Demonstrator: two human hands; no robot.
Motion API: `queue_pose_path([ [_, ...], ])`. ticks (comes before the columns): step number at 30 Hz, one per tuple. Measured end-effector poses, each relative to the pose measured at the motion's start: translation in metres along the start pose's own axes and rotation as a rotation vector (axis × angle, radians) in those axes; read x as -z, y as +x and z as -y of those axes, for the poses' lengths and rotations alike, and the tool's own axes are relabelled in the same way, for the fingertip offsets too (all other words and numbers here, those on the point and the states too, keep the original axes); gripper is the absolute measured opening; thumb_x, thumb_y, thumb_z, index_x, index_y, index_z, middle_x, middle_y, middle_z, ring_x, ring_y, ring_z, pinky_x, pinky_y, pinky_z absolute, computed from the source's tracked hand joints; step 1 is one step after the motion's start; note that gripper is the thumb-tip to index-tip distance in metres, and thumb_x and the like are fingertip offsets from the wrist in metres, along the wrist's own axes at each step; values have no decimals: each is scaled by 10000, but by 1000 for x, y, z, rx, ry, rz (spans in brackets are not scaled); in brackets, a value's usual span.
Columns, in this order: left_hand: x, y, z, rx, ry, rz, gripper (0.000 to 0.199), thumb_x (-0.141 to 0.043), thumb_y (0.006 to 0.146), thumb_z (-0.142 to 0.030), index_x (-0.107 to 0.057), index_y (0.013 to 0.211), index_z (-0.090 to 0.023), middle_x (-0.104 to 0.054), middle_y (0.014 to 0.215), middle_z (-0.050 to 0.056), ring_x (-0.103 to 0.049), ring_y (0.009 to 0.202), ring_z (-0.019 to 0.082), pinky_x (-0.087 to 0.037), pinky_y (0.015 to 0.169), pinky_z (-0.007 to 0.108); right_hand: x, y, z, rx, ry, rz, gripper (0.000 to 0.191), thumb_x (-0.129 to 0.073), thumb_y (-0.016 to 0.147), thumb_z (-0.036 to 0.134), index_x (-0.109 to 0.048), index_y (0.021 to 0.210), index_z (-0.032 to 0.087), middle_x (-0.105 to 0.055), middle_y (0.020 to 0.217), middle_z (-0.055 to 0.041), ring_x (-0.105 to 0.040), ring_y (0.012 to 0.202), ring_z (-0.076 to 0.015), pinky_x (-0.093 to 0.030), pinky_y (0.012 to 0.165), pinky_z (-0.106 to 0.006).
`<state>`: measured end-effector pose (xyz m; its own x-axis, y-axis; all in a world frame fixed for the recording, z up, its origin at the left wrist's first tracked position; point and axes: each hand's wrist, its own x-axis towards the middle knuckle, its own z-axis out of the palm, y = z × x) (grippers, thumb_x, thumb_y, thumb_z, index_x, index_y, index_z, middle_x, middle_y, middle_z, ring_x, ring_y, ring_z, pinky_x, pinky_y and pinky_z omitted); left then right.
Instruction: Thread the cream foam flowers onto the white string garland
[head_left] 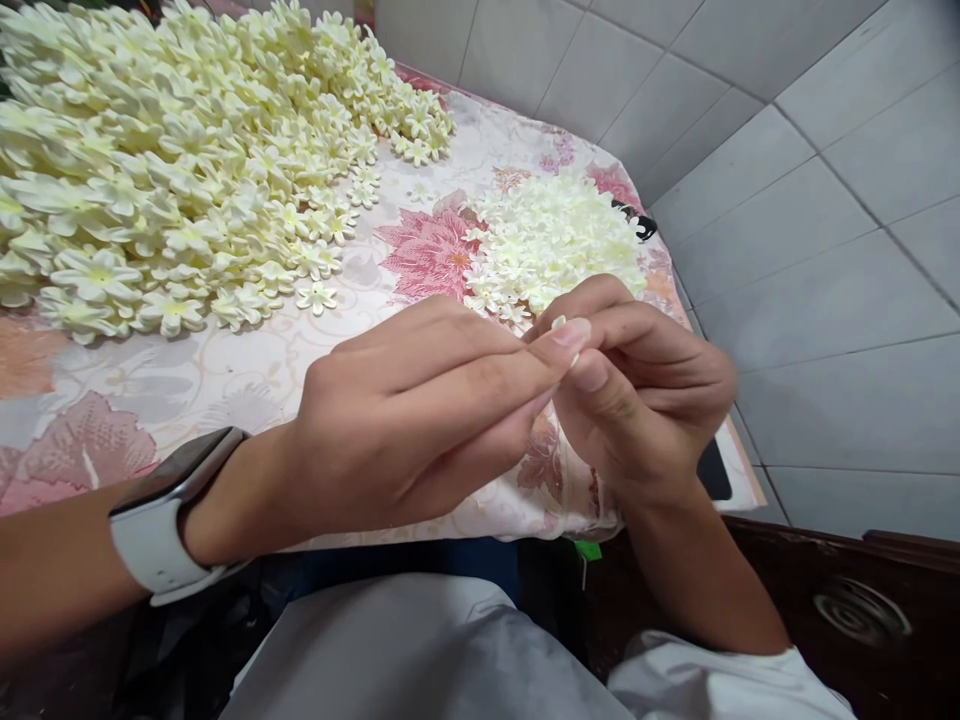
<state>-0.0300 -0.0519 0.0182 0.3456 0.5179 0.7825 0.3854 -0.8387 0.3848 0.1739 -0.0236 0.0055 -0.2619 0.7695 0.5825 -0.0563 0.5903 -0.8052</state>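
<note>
My left hand [427,415], with a watch on its wrist, is closed in a pinch, its fingertips meeting those of my right hand [649,400]. Pale petal tips of a small white flower [575,360] peek out between the pinching fingers. Most of that flower is hidden by the fingers. My right hand is also closed, its thumb and forefinger pressed around the same spot. Just behind the hands lies a heap of small white flowers [562,235] on the table. A much bigger pile of cream-yellow artificial flowers [187,170] covers the far left.
A floral-print tablecloth [247,375] covers the table. One loose flower [316,297] lies at the large pile's edge. Grey wall tiles [780,230] border the table behind and right. Black items show at the right edge, one flat [715,472], one beside the small heap [641,224].
</note>
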Motion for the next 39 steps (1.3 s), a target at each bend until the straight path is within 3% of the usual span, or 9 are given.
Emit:
queue_pose_path([
  [2,0,0,2,-50,8,-2,277,-632,1029,-109,-809,1180,-259,-853,1069,20,-815,965,145,-706,917,289,0,0,0,14,28,11,69,-799,1023,305,-869,1022,310,-701,880,-38,-646,820,-191,-548,710,-379],
  [7,2,-1,0,-26,65,84,249,-619,1039,-86,-775,1183,-216,-861,1124,32,-808,1057,130,-667,1035,255,1,2,-1,55,41,37,72,-797,1023,305,-859,1023,268,-708,885,-38,-659,824,-189,-557,711,-375],
  [18,-8,-5,8,-92,37,29,304,-651,963,-18,-764,1205,-163,-862,1078,79,-812,1021,151,-661,987,247,1,1,-9,182,-142,-25,134,-810,1019,297,-761,904,248,-650,807,-10,-606,744,-155,-503,619,-332],
  [23,-5,0,8,-17,-4,1,297,-671,967,-64,-817,1165,-230,-873,1066,48,-823,974,154,-667,929,249,1,1,-7,132,-77,28,28,-780,1034,244,-803,1029,259,-704,907,-31,-662,846,-176,-566,730,-345],
  [27,-7,3,7,33,-39,-63,265,-705,940,-63,-846,1076,-241,-877,1012,46,-830,936,155,-674,890,226,3,1,-3,81,-17,66,130,-750,1028,126,-819,1060,231,-698,933,-28,-664,892,-147,-561,785,-310],
  [33,-8,3,7,3,-9,-62,275,-693,953,-77,-842,1100,-255,-881,1047,42,-826,930,147,-677,869,229,3,2,-1,61,33,73,55,-776,1043,261,-818,1040,226,-702,916,-27,-666,871,-147,-562,764,-311],
  [39,-6,-1,8,-22,16,-37,264,-683,972,-65,-811,1155,-205,-880,1086,55,-823,982,129,-663,940,212,3,2,-2,74,-22,48,48,-785,1035,253,-814,996,249,-697,878,-15,-663,832,-151,-566,726,-319],
])
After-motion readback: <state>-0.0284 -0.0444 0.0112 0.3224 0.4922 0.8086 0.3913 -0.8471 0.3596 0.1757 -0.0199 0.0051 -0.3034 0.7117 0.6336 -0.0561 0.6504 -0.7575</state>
